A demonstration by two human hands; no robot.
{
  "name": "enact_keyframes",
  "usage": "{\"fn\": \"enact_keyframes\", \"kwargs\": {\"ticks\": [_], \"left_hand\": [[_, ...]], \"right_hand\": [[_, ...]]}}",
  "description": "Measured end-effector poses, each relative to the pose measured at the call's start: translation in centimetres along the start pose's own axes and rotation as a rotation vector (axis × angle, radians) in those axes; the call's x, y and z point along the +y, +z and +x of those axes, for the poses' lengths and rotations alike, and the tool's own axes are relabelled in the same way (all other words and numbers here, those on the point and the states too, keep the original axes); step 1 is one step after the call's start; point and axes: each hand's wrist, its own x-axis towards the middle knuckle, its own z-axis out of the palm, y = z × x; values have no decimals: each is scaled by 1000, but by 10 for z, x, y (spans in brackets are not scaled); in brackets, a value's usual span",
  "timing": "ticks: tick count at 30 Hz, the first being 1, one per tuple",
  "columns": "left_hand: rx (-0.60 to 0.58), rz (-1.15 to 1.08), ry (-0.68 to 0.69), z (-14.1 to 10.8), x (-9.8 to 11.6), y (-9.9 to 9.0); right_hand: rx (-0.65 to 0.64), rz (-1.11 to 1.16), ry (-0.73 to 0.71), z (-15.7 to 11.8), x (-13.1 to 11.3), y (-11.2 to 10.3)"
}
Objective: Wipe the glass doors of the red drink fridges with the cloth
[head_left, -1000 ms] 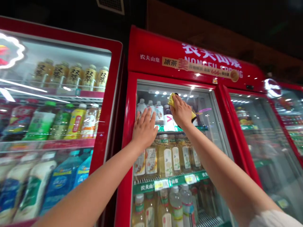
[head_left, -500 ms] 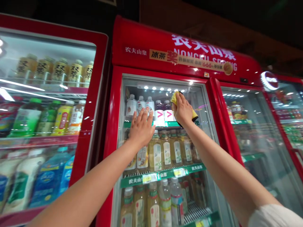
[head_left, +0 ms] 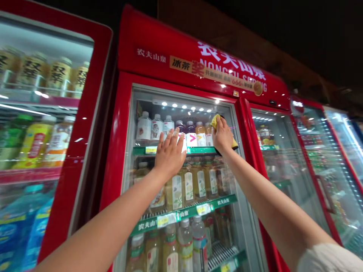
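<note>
While left hand [head_left: 170,154], holding nothing, lies spread at glass [head_left: 195,154], right hand [head_left: 222,135] grasps cloth [head_left: 214,121]; cloth presumably light, soft, best gripped bunched at middle.

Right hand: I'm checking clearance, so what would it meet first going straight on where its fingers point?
Probably the door's upper frame: the right hand, with the yellow cloth, points up along the glass. Whether it touches the glass is unclear.

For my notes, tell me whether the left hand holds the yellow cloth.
No, the yellow cloth is in the right hand; the left hand is spread open.
</note>
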Motion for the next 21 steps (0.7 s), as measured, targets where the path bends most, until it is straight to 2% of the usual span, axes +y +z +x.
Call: {"fn": "enact_keyframes", "kwargs": {"ticks": [2, 4, 6, 8, 11, 13, 15, 18, 20, 21], "left_hand": [[26, -26, 21, 1, 0, 2], [46, -51, 39, 3, 3, 4], [53, -71, 56, 6, 7, 8], [53, -81, 68, 8, 12, 11], [43, -68, 79, 4, 16, 14], [42, -51, 80, 1, 19, 14], [44, -37, 77, 1, 24, 15], [39, -34, 73, 9, 40, 22], [38, -41, 68, 19, 55, 30], [39, -45, 65, 24, 63, 35]], "right_hand": [[13, -23, -15, -20, -3, 0], [-31, -9, -163, -26, -15, 1], [-89, 15, -302, -14, -26, 3], [-113, 22, -333, 9, -24, 1], [-89, -11, -157, 29, 2, -5], [-35, -49, 28, 20, 19, -7], [5, -67, 76, 2, 26, -5], [-43, -47, -159, -12, 20, 2], [-96, -26, -287, 4, 18, 4], [-108, -16, -305, 17, 21, 4]]}}
